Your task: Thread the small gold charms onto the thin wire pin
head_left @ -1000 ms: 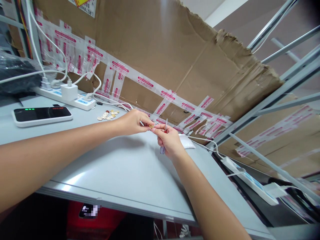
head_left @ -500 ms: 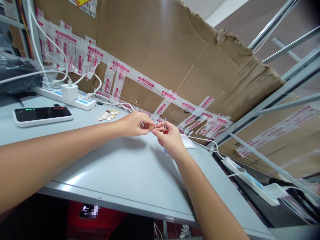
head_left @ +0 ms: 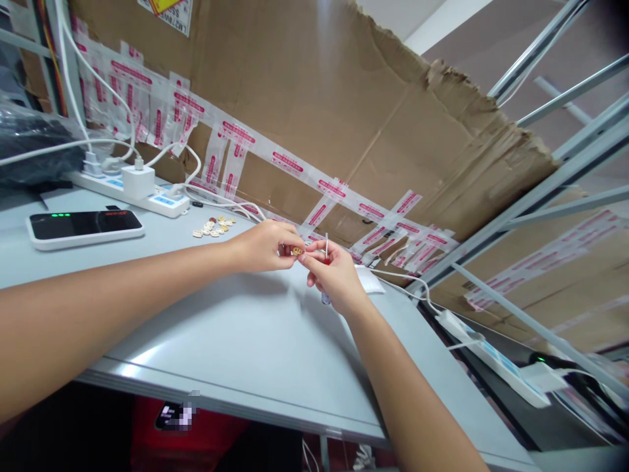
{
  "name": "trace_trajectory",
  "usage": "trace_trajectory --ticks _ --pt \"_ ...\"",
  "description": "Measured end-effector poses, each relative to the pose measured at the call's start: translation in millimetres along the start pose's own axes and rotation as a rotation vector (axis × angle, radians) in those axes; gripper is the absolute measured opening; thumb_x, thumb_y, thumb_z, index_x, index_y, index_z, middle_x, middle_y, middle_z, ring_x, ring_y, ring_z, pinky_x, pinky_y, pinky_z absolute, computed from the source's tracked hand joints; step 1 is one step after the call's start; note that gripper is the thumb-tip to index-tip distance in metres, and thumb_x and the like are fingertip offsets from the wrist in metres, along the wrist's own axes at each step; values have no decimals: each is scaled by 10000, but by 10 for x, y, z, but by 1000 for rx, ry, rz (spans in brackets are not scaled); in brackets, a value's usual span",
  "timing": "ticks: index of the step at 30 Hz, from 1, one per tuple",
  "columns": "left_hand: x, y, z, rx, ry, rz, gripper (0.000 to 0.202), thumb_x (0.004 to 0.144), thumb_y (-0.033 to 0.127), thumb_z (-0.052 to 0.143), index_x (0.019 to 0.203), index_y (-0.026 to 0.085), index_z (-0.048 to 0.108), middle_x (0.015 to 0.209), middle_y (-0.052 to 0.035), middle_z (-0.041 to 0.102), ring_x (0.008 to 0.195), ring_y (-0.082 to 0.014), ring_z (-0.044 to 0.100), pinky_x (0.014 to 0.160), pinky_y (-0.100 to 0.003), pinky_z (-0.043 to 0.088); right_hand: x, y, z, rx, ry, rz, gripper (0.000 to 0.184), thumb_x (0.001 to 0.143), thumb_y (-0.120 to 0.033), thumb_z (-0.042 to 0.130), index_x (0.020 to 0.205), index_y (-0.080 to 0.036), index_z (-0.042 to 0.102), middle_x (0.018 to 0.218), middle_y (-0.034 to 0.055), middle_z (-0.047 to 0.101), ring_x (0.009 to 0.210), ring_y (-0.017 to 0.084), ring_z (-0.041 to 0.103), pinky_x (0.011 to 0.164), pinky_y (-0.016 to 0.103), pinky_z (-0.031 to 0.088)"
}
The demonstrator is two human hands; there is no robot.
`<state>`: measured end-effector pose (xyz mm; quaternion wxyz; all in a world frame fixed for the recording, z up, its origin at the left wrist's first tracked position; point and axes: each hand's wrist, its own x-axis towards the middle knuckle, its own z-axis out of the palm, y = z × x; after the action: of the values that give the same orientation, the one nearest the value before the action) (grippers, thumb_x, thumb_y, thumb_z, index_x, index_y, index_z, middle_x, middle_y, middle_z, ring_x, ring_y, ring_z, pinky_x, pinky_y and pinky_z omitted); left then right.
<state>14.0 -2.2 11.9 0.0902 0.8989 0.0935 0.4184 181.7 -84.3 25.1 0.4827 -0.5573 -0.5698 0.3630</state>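
My left hand [head_left: 268, 246] pinches a small yellow-brown piece with holes, apparently a button [head_left: 297, 251], between thumb and fingers. At the button's right side, the thumb and index fingertips of my right hand [head_left: 337, 272] are pressed together; whether something thin lies between them is too small to see. A screwdriver [head_left: 325, 298] stands nearly upright in my right hand, its metal shaft above the fingers and its clear handle end below, with a red part between. Left of my hands, several cream, yellow and brown buttons [head_left: 214, 227] lie loose on the grey table [head_left: 221, 341].
A black-faced white device [head_left: 86, 228] lies at the left. Behind it runs a power strip [head_left: 170, 205] with plugs and white cables. Taped cardboard [head_left: 304, 98] forms the back wall. A white packet [head_left: 369, 280] lies beyond my right hand; another power strip [head_left: 491, 357] is at the right.
The left fingers have shifted slightly around the button, and it is turned a little. My right fingers have moved only slightly; the loose buttons lie as before.
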Motion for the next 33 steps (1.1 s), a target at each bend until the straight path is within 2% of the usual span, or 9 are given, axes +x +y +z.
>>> trace_trajectory --ticks 3,9,16,23,33 --pt "0 11 1 7 10 13 246 731 99 556 833 196 757 734 -14 647 628 -109 572 627 -220 440 5 12 -7 15 -4 -2 381 672 -393 777 860 -198 509 626 -54 620 394 70 506 331 158 247" --pt "-6 -3 16 20 8 6 348 754 98 556 1007 214 766 770 -19 662 622 -103 579 625 -220 439 4 28 -17 21 -1 2 371 668 -386 788 842 -202 517 579 -72 584 401 78 514 327 159 244" --pt "16 -44 6 14 34 23 212 827 170 573 897 213 768 816 -31 713 702 -125 640 671 -227 459 21 39 -12 104 6 9 397 644 -376 810 862 -199 528 654 -58 611 418 64 501 323 160 232" --pt "2 -80 -8 -17 17 19 235 846 224 606 1024 278 749 800 2 752 725 -140 674 684 -219 477 15 24 3 92 40 12 429 618 -391 816 871 -206 523 706 -58 619 421 62 503 316 163 240" --pt "19 19 -43 5 -23 15 220 834 188 573 927 265 756 729 19 738 677 -143 663 618 -223 453 26 28 -1 121 25 31 423 622 -388 814 873 -204 529 704 -59 610 415 62 514 306 152 224"
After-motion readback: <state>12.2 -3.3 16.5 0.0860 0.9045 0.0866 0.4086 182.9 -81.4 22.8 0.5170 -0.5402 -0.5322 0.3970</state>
